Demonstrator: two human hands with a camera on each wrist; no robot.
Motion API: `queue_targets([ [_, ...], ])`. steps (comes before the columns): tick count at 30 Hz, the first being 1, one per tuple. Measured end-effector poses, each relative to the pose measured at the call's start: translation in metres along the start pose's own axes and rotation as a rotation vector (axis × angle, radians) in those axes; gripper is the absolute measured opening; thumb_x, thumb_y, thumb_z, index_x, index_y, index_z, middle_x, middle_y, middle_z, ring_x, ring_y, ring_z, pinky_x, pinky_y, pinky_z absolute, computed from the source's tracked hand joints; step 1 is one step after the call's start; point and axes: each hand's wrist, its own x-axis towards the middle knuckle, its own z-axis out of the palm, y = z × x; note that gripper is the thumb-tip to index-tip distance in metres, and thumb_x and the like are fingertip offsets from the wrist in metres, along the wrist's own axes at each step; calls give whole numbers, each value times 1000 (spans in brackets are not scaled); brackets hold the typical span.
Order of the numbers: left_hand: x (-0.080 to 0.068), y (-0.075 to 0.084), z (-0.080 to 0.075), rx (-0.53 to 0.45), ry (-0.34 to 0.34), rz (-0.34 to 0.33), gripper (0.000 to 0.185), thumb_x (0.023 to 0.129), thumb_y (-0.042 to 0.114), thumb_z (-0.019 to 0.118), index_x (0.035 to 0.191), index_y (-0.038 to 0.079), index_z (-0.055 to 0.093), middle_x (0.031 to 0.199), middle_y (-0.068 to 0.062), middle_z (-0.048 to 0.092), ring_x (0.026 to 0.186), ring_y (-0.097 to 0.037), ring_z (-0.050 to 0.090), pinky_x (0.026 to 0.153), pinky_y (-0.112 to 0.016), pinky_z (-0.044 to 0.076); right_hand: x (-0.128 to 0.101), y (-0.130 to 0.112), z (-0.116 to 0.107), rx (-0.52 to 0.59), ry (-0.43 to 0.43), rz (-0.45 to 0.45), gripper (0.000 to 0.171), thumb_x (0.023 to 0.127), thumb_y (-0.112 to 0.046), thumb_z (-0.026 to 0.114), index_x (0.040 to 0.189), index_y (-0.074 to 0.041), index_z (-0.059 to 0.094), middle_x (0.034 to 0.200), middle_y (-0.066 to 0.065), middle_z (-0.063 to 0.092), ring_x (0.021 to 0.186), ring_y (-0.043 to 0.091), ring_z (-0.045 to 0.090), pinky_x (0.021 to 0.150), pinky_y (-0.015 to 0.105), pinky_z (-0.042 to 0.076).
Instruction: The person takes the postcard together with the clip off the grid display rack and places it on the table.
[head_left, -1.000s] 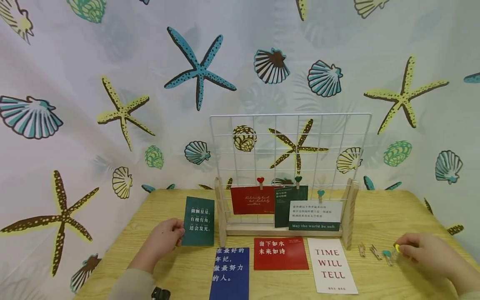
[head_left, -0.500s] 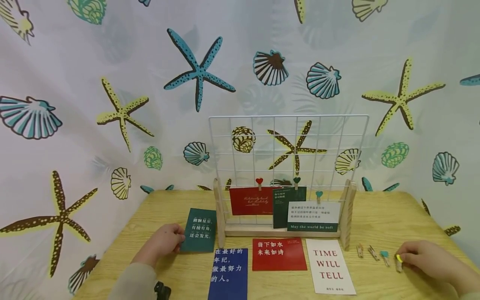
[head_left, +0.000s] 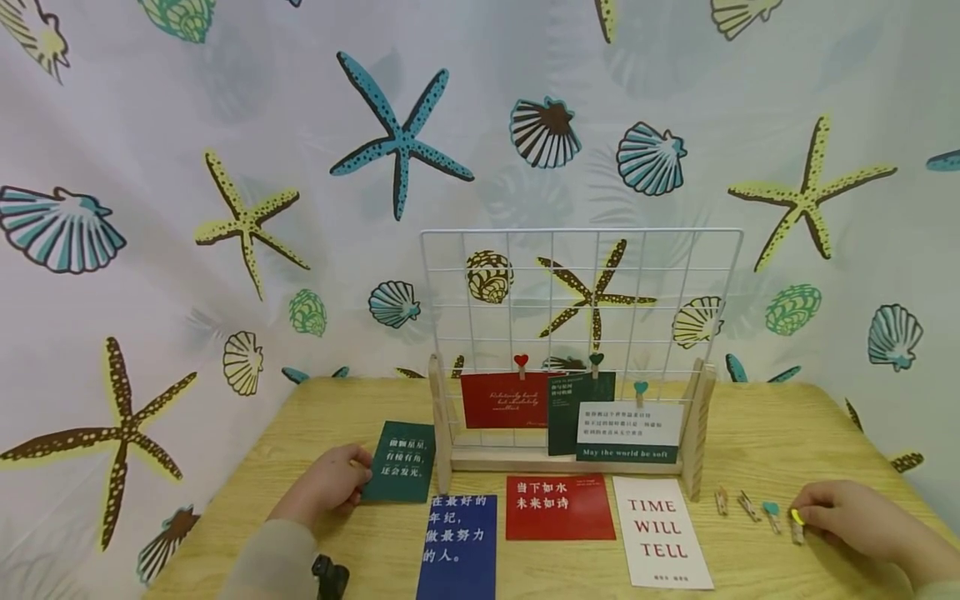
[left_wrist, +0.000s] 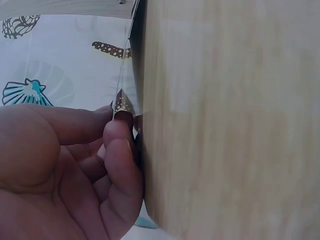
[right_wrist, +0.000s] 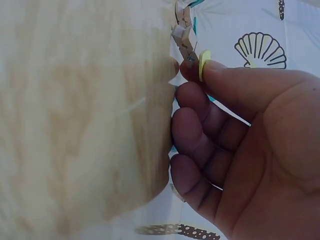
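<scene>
My left hand pinches the left edge of a dark green postcard with white lettering. In the left wrist view the thumb and fingers close on the card, seen nearly edge-on; it lies low, close to the tabletop. Over at the right, my right hand holds a small wooden clothespin with a yellow top between thumb and index finger. Its yellow disc shows against the thumb in the right wrist view. Just left of that hand lies a clothespin with a turquoise heart.
A white wire grid stands in a wooden base. Clothespins hold a red card, a green card and a white-and-green card on it. Blue, red and white cards lie in front; more clothespins lie right.
The dark green postcard has tipped down from nearly upright to low against the table, beside the grid base. My right hand has shifted slightly toward me with the yellow-topped clothespin.
</scene>
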Motion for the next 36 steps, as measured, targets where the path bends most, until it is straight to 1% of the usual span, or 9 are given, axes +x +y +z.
queue_targets([
  [8,1,4,2,15,5,3,22,105,7,49,125,-2,54,75,-12,55,60,-21,52,52,-30,46,1,0,2,-3,15,42,14,103,-12,56,102,-4,67,71,5,55,58,17,49,56,30,42],
  [12,0,4,3,23,19,2,22,105,7,49,125,-2,54,76,-12,55,60,-21,53,53,-31,46,2,1,4,-16,29,53,14,103,-13,57,103,-5,68,72,4,55,59,18,50,57,30,42],
  [16,1,4,3,26,28,-1,22,105,7,48,125,-2,54,78,-12,54,62,-21,53,54,-31,48,3,1,4,-27,38,55,13,103,-13,57,104,-5,68,72,4,55,60,18,50,57,30,43],
  [23,0,3,3,37,32,0,22,105,6,48,124,-3,55,77,-12,54,61,-22,54,55,-32,48,4,0,6,-31,49,69,12,103,-11,57,104,-6,68,73,4,55,60,18,50,58,30,43],
  [31,-2,2,4,24,39,13,22,105,6,46,123,-4,54,75,-11,57,59,-22,52,54,-33,46,4,-3,6,-15,45,76,14,104,-11,54,105,-5,67,73,4,53,60,17,48,57,30,42],
  [36,1,0,4,35,52,15,22,105,7,45,122,-2,55,75,-10,56,59,-22,53,55,-33,46,4,-3,6,-21,46,82,15,105,-11,53,106,-5,67,76,4,54,62,18,49,58,30,43],
])
